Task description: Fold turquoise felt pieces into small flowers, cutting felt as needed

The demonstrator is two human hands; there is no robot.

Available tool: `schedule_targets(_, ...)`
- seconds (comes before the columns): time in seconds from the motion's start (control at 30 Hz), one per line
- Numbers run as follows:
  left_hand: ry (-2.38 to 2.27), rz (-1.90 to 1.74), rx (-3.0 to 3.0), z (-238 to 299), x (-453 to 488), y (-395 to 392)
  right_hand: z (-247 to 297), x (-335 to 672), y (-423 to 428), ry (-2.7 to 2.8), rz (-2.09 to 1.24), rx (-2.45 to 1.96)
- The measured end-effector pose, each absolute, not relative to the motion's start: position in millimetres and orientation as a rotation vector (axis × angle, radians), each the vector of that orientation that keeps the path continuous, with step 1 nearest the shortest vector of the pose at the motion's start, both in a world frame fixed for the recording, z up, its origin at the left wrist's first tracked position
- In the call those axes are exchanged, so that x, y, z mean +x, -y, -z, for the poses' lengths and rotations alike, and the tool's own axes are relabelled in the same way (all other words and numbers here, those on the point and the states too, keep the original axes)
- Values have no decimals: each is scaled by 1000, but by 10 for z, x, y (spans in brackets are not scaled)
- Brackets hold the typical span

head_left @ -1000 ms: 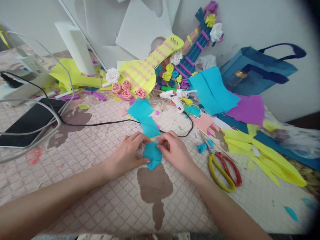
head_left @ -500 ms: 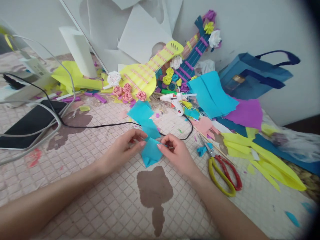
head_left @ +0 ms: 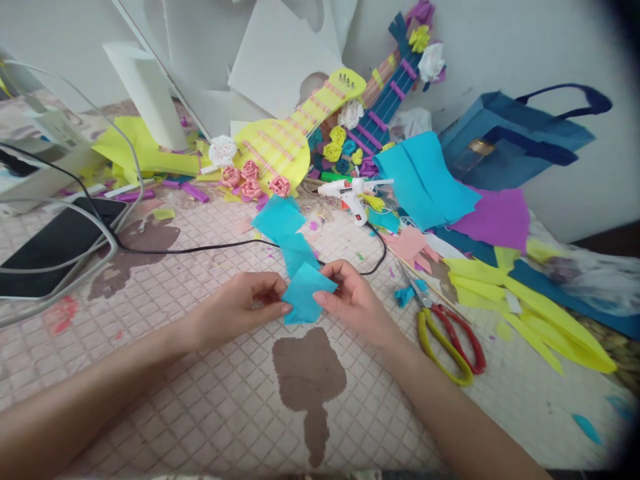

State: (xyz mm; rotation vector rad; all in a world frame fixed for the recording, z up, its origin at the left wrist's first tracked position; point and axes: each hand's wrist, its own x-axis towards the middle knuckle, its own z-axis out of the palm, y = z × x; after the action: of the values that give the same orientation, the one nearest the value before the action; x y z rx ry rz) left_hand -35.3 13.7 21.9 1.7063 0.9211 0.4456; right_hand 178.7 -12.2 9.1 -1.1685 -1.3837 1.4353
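Observation:
A small square of turquoise paper point(head_left: 306, 293) is held up just above the quilted pink surface point(head_left: 210, 400). My left hand point(head_left: 243, 308) pinches its left edge with thumb and fingers closed. My right hand point(head_left: 353, 299) pinches its right edge the same way. Behind the piece, a longer strip of the same turquoise paper point(head_left: 285, 230) lies on the surface. A black cable point(head_left: 200, 249) runs across just beyond my fingers.
Scissors point(head_left: 445, 333) with red and yellow handles lie to the right, a white glue gun point(head_left: 350, 193) beyond. Paper guitars point(head_left: 295, 133), paper flowers, turquoise, purple and yellow sheets point(head_left: 525, 300) crowd the back and right. A blue bag point(head_left: 515, 140) leans on the wall. A dark tablet point(head_left: 55, 247) lies left.
The turquoise piece has been lifted off the surface and turned flatter toward me, and both hands shifted slightly up with it.

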Motion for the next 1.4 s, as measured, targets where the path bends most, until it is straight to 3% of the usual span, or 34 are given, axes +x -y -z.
schedule_targets(0.23, -815, -285, 1683, -200, -397, -132, -100, 1787, 144, 1605, -1513, -1126)
schedule_targets(1.4, -877, -370, 1543, -191, -417, -214, -98, 1748, 179, 1501, -1448, -1229)
